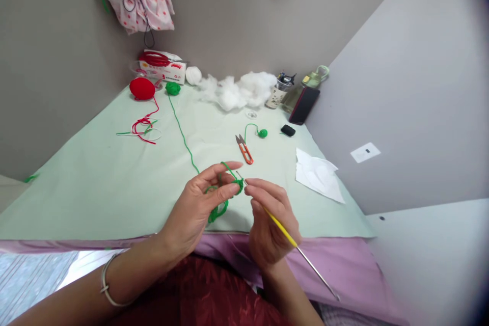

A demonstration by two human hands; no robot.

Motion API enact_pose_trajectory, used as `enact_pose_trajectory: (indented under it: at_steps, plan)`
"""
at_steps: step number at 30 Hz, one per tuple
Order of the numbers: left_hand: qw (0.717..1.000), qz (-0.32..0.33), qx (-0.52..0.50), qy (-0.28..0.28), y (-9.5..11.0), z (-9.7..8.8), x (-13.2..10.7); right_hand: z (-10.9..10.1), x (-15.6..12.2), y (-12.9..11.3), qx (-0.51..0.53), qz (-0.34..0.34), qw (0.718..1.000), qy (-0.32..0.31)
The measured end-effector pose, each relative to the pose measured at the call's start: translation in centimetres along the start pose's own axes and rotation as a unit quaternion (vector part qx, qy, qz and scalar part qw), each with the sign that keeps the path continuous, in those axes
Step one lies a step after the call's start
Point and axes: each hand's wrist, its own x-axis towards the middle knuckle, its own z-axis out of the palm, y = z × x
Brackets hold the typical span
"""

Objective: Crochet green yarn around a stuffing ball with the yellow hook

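Between thumb and fingers, my left hand (200, 198) pinches a small piece of green crochet work (239, 185). A green strand passes over its raised index finger, and loose green yarn (218, 211) hangs below the palm. My right hand (273, 214) grips a crochet hook (280, 226) with a yellow handle and metal ends. The hook's upper tip is at the crochet work; whether it sits inside a stitch I cannot tell. From the left hand, a green strand (183, 135) runs back to a green yarn ball (173, 88).
Orange thread snips (244, 150) and a small green crocheted ball (262, 133) lie beyond my hands. A red yarn ball (142, 89), white stuffing (239, 90) and a propped phone (304, 105) line the back. White paper (319, 174) lies at right.
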Motion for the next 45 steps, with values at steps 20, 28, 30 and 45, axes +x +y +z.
enact_pose_trajectory:
  at_steps: [20,28,30,45]
  plan:
    - [0.997,-0.004,0.051,-0.05,1.3,-0.6,0.0,-1.3,2.2,0.7,0.271,0.198,0.94,-0.065]
    - [0.978,0.104,0.178,0.003,1.0,-0.7,-0.5,-1.9,1.5,-0.1,-0.01,-0.015,0.99,-0.143]
    - [0.991,0.066,0.12,-0.014,1.0,-0.5,-0.4,-1.8,0.9,0.1,-0.095,-0.082,0.982,-0.139]
    - [0.998,0.025,0.032,-0.049,0.9,-0.3,0.0,-0.1,1.5,0.2,0.109,0.078,0.989,-0.063]
